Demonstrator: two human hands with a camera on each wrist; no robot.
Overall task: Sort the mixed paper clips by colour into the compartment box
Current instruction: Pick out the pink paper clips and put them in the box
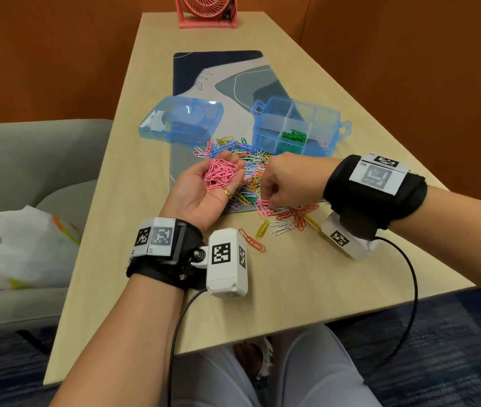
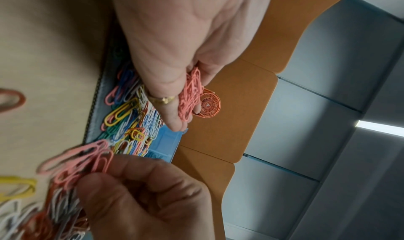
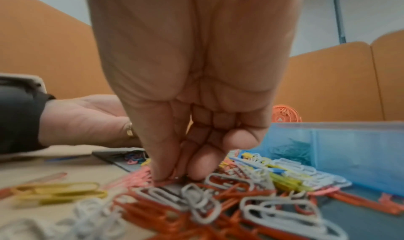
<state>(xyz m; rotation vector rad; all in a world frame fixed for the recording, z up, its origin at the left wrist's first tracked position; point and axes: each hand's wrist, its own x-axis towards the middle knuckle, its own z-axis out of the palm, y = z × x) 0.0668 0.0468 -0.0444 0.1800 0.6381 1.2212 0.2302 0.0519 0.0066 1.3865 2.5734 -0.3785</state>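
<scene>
My left hand [image 1: 204, 198] lies palm up over the mat's near edge. A heap of pink paper clips [image 1: 221, 173] rests on its loosely cupped fingers, seen close as the pink clips [image 2: 190, 95] in the left wrist view. My right hand [image 1: 265, 202] reaches down to the table and pinches a few pink clips [image 1: 262, 208] with thumb and fingertips [image 3: 164, 174]. The mixed pile of clips [image 1: 248, 160] lies between my hands and the blue compartment box [image 1: 262, 113]. Green clips [image 1: 293, 136] fill one of its cells, and blue clips [image 3: 292, 150] show through its wall.
A blue lidded box [image 1: 180, 121] sits left of the pile. Orange clips [image 1: 301, 215], white clips [image 1: 281, 226] and a yellow clip [image 1: 262, 228] lie on the bare wood in front of the mat [image 1: 224, 71]. A pink fan [image 1: 207, 10] stands at the far end. A plastic bag [image 1: 18, 248] lies on the grey chair at the left.
</scene>
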